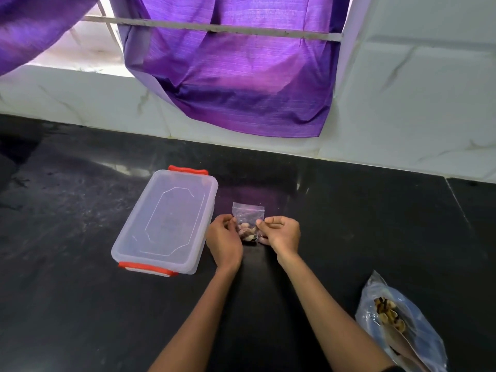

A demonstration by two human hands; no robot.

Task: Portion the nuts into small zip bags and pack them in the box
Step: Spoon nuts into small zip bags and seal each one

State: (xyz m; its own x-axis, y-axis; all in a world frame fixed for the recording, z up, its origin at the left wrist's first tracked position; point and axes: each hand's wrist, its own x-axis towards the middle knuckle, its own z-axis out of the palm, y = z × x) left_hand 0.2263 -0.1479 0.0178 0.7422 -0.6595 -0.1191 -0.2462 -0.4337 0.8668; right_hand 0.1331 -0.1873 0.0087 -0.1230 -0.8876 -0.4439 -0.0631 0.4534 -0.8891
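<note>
My left hand (pixel 224 241) and right hand (pixel 281 233) pinch the small clear zip bag (pixel 248 216) of nuts upright beside the lidded translucent plastic box (pixel 166 218), its seal seemingly unpressed, nothing visibly packed, more nuts waiting in the large crinkled bag (pixel 397 320).

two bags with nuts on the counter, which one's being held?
The small zip bag, pinched between left hand and right hand beside the box. The larger bag lies untouched at near right.
</note>
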